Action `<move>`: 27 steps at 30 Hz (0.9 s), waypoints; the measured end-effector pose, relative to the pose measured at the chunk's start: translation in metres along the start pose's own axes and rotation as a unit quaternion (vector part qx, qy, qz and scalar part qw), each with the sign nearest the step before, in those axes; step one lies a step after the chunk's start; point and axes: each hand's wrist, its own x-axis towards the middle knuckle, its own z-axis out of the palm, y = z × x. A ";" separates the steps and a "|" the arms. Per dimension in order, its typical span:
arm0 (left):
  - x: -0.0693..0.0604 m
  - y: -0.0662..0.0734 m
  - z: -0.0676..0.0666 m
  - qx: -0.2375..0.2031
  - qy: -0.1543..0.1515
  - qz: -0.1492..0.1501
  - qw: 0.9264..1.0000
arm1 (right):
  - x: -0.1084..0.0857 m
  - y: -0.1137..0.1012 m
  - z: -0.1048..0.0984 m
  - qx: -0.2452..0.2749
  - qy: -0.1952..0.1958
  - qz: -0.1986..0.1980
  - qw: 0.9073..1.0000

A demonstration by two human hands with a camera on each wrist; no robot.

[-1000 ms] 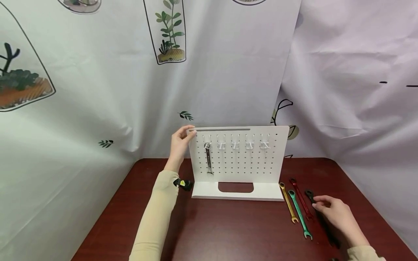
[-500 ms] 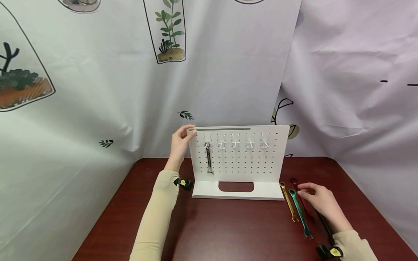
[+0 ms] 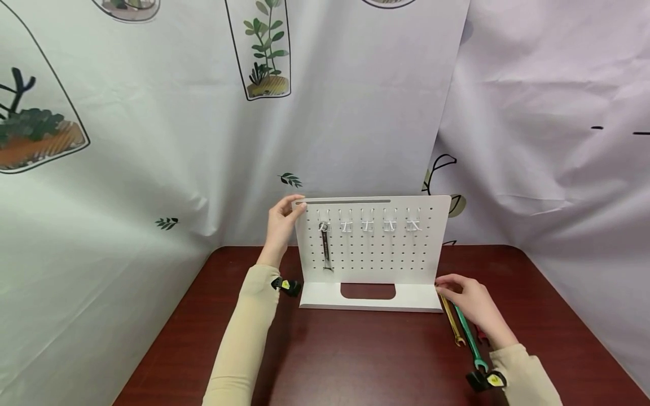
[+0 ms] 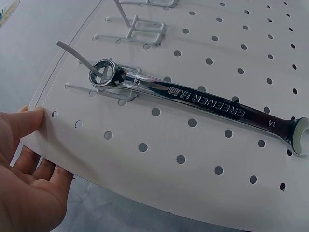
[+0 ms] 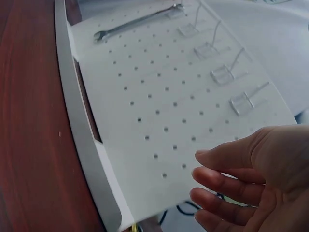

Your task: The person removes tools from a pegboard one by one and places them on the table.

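My left hand (image 3: 280, 225) pinches the upper left corner of a white pegboard stand (image 3: 376, 262), thumb in front and fingers behind. A chrome combination wrench (image 4: 193, 99) hangs by its ring end on the leftmost hook, stamped 14. My right hand (image 3: 473, 301) hovers at the stand's lower right corner, over the ring end of a yellow wrench (image 3: 453, 322). Its fingers are loosely bent, with nothing visible between thumb and fingertips in the right wrist view. A green wrench (image 3: 469, 338) lies partly beneath this hand. Only the end of a red wrench (image 3: 481, 335) shows.
Several bare hooks (image 3: 389, 221) line the board's upper part, right of the hung wrench. The stand sits on a dark red table (image 3: 365, 355). A patterned white cloth (image 3: 355, 124) hangs behind. The right forearm covers part of the table.
My right hand has moved left, from beside the black wrench, past the red and green ones, to the yellow wrench's top. My left hand stays on the board's corner.
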 end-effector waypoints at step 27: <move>0.001 -0.002 0.000 0.006 0.004 -0.016 1.000 | 0.050 -0.067 0.070 0.140 0.002 -0.041 0.989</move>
